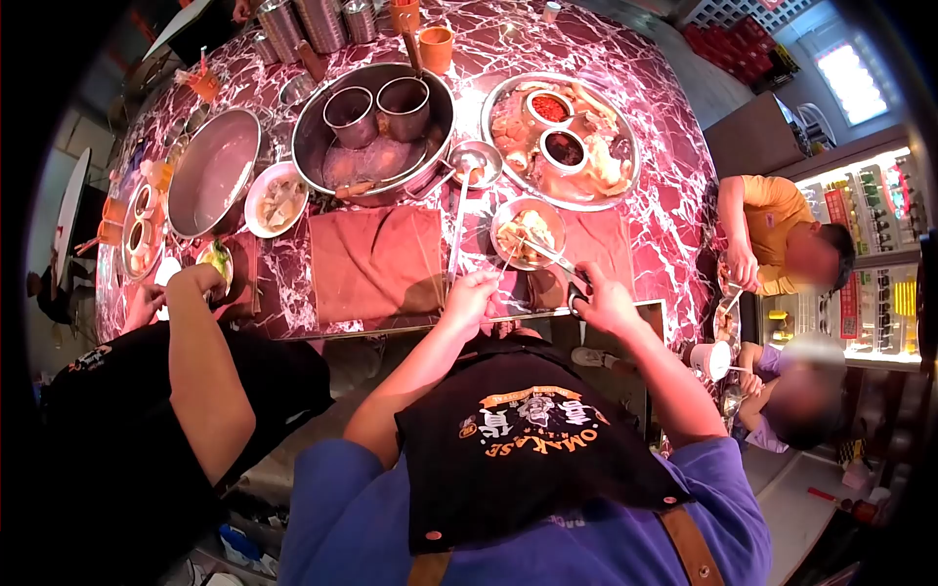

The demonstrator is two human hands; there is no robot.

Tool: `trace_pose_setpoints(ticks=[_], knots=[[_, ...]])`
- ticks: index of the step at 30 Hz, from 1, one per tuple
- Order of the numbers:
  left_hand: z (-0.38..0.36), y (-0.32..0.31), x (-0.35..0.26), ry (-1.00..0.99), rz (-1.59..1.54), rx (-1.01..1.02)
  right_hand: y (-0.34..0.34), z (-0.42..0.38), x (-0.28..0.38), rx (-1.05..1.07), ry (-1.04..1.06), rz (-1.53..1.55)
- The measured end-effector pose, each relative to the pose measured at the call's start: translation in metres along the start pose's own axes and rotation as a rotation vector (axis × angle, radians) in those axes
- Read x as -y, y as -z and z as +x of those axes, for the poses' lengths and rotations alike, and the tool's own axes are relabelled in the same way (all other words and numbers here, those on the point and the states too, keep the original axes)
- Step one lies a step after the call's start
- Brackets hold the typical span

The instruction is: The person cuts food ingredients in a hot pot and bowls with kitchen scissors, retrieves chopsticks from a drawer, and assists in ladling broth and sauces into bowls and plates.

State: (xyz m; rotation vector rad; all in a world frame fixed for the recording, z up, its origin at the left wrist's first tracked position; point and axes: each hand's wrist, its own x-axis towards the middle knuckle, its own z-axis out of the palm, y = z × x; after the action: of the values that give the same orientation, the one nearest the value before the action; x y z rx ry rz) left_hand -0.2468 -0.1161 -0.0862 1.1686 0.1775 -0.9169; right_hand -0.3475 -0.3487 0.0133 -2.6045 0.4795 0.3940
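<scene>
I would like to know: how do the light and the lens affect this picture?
In the head view, the lens bows the table outward and leaves black corners; pink light tints it; the panel at upper right glares white; a shadow crosses the brown cloth beside the left hand.

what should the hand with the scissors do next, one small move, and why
Probably a small snip at the food pieces: the right hand grips the scissors, blades pointing into the round bowl, while the left hand holds a thin utensil that also reaches in and could perhaps steady them.
</scene>
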Motion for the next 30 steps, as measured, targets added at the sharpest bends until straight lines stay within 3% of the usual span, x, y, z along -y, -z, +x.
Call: trace_pose_setpoints(ticks=[6, 8, 11, 15, 20, 23, 25, 27, 30], knots=[[-0.01, 0.001, -0.007, 0.045, -0.054, 0.018, -0.039, 0.017, -0.01, -0.051, 0.011, 0.096], [-0.019, 0.009, -0.013, 0.137, -0.082, 0.044, -0.031, 0.019, -0.006, -0.034, -0.011, 0.125], [-0.043, 0.027, -0.018, 0.109, 0.045, 0.069, -0.023, 0.027, -0.014, -0.045, -0.008, 0.196], [-0.061, 0.034, -0.027, 0.068, 0.124, -0.017, -0.015, 0.049, -0.032, 0.283, -0.049, 0.611], [-0.037, 0.02, -0.027, -0.109, 0.102, -0.179, 0.041, 0.059, -0.035, 0.474, -0.126, 0.538], [-0.018, -0.001, -0.038, -0.134, 0.11, -0.231, 0.073, 0.054, -0.071, 0.346, 0.04, 0.501], [-0.001, -0.018, -0.049, -0.133, 0.138, -0.261, 0.118, 0.058, -0.099, 0.32, -0.047, 0.405], [0.02, -0.04, -0.062, -0.186, 0.341, -0.218, 0.139, 0.077, -0.146, 0.12, -0.035, 0.434], [0.071, -0.072, -0.074, -0.285, 0.505, -0.141, 0.173, 0.119, -0.188, -0.074, -0.192, 0.096]])
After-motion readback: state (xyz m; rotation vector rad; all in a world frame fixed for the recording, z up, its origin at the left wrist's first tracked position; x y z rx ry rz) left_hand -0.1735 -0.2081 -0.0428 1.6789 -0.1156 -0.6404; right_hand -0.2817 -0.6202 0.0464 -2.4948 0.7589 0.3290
